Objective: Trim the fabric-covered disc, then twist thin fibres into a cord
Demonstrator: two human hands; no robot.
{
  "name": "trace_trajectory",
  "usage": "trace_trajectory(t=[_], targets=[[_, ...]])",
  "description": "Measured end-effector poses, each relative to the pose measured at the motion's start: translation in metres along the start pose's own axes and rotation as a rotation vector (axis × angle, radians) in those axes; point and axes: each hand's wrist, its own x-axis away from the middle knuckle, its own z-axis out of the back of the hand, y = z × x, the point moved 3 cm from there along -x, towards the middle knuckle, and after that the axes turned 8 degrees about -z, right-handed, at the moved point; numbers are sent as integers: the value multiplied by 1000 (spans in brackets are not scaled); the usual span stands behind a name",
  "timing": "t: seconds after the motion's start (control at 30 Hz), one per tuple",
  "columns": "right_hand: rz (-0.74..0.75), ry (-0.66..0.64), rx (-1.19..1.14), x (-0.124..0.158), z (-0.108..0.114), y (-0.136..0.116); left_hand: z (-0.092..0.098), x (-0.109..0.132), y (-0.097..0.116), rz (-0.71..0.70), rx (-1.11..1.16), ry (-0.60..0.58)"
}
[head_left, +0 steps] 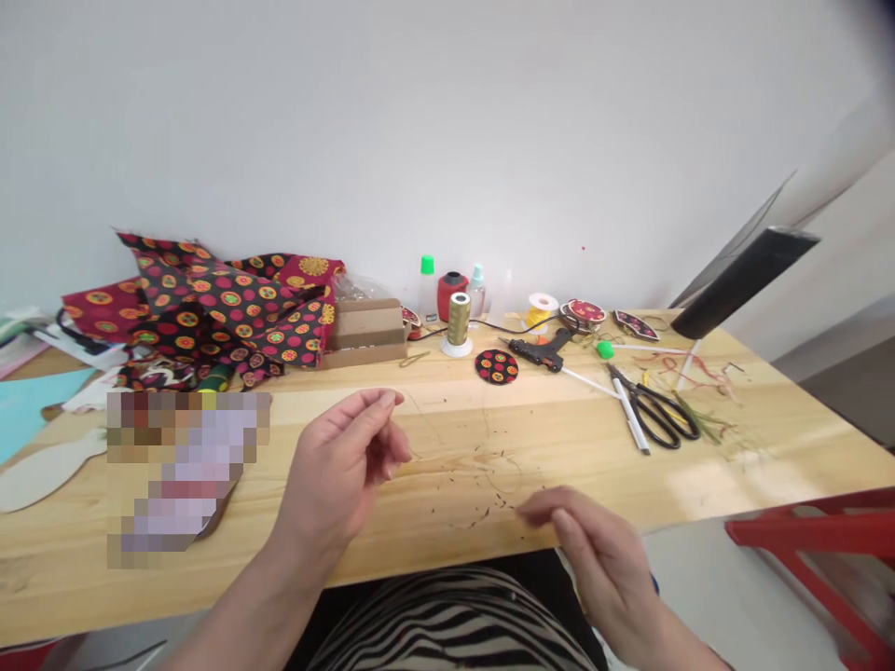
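My left hand (342, 466) is raised over the wooden table (447, 438), thumb and fingers pinched together at the tips on something too thin to make out, perhaps a thread. My right hand (594, 550) hovers near the table's front edge, blurred by motion, fingers held close together. Fine dark threads (482, 485) lie scattered on the wood between the two hands. A round fabric-covered disc (496, 366) lies behind them.
Patterned red and black fabric (224, 312) is heaped at the back left beside cardboard pieces (367, 331). Thread spools (458, 321), small bottles (427, 284), a black glue gun (542, 352) and scissors (654, 410) sit at the back and right. A red chair (818, 559) stands at right.
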Motion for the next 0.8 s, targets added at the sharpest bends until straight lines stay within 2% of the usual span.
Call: trace_trajectory(t=[0.03, 0.07, 0.1, 0.2, 0.23, 0.27, 0.33, 0.37, 0.4, 0.5, 0.57, 0.6, 0.67, 0.8], targets=[[32, 127, 39, 0, 4, 2, 0, -1, 0, 8, -3, 4], [55, 187, 70, 0, 5, 3, 1, -1, -1, 15, -5, 9], [63, 144, 82, 0, 4, 4, 1, -2, -2, 23, -5, 10], [-13, -229, 47, -5, -7, -1, -2, -3, -7, 65, -13, -24], [-40, -275, 36, -10, -7, -6, -5, -3, -9, 89, -24, -53], [-49, -220, 44, -18, -4, -11, -9, -2, -12, 119, -40, -91], [11, 22, 57, -41, 7, -25, -17, 0, -16, 182, -81, -179], [49, 41, 17, -54, 9, -31, -20, 1, -18, 208, -100, -224], [82, -8, -43, -68, 8, -36, -23, 2, -19, 227, -117, -263], [107, -376, -186, -103, -5, -46, -27, 3, -20, 226, -159, -336], [70, -557, -185, -117, -14, -50, -25, 0, -19, 195, -179, -350], [39, -595, -138, -123, -16, -51, -22, -2, -19, 181, -188, -345], [-23, -590, 26, -132, -14, -52, -17, -7, -20, 162, -205, -321], [-86, -576, 298, -144, 10, -54, -5, -18, -21, 144, -262, -310]])
